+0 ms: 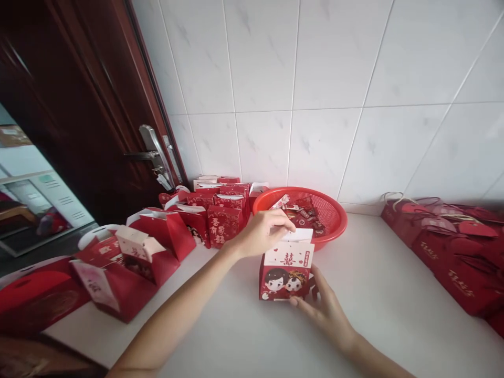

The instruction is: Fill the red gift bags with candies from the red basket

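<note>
1. the white surface [236, 336] carries dark red bags [449, 257], well apart at the right, and red boxes [226, 226] along the left.
2. the orange-red basket [336, 223], with wrapped packets [307, 214] inside, sits just behind the gift box [286, 272], which hides part of its near side.
3. the gift box stands upright on the surface between the hands, its long axis seemingly vertical.
4. the right hand [321, 307] grips its lower right corner, thumb in front.
5. the left hand [271, 231] curls at the top, nearer the white flap [301, 235]; i cannot tell whether it pinches it.
</note>
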### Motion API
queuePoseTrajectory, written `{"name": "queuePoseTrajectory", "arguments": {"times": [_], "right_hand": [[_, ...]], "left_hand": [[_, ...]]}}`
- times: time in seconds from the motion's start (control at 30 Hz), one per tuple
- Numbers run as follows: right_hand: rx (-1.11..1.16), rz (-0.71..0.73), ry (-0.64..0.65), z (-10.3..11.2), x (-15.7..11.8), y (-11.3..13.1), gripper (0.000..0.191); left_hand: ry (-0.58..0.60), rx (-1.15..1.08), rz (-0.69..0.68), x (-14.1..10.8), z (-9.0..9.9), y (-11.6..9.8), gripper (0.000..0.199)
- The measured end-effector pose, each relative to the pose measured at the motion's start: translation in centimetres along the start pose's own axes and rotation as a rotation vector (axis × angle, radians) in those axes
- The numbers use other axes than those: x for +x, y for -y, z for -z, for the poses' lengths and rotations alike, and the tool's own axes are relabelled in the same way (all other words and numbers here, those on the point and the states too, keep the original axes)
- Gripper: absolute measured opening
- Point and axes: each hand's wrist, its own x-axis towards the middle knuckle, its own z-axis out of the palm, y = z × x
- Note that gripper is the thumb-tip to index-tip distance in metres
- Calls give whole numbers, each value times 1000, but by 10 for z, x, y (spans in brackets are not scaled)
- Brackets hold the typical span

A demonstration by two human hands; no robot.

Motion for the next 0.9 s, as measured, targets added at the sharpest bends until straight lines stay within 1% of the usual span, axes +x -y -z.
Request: {"name": "queuePoseTrajectory", "arguments": {"times": [0.07, 0.13, 0.2, 0.27, 0.33, 0.4, 0.47, 0.5, 0.6, 0.63, 0.67, 0.7, 0.73, 0.8, 0.83, 0.87, 0.9], "right_hand": [[71, -70, -20, 4, 5, -1, 60], [152, -101, -38, 6, 10, -4, 60], [179, -119, -30, 7, 12, -7, 59], [146, -140, -5, 7, 13, -10, 54], [114, -133, 13, 6, 13, -11, 52], [75, -85, -5, 7, 12, -9, 51], [18, -8, -73, 12, 12, -6, 45], [-14, 39, -133, 16, 13, -4, 40], [-88, 184, -357, 35, 26, 6, 31], [-107, 216, -414, 43, 34, 11, 29], [-127, 222, -439, 52, 45, 16, 28], [-153, 216, -445, 62, 59, 22, 27], [-193, 190, -421, 71, 75, 28, 23], [-306, 62, -330, 86, 111, 37, 12], [-371, -27, -301, 91, 131, 39, 8], [-426, -121, -284, 95, 151, 40, 8], [-438, -160, -276, 98, 170, 39, 11]], "left_hand": [[41, -103, 0, 7, -13, 6, 18], [85, -227, 49, 11, -18, 14, 15], [143, -350, 132, 15, -18, 25, 12], [198, -460, 220, 17, -14, 35, 11], [245, -548, 280, 18, -8, 43, 18], [271, -613, 297, 18, -4, 49, 36], [252, -650, 285, 20, -2, 54, 50], [218, -649, 274, 21, -2, 58, 52], [87, -551, 256, 26, -6, 70, 48], [56, -499, 262, 27, -8, 76, 45], [35, -442, 270, 28, -10, 81, 42], [26, -379, 277, 28, -13, 86, 39], [32, -313, 280, 28, -16, 90, 35], [62, -184, 264, 27, -21, 95, 26], [81, -131, 253, 26, -23, 96, 22], [99, -91, 246, 25, -25, 96, 19], [110, -63, 244, 24, -27, 95, 18]]}}
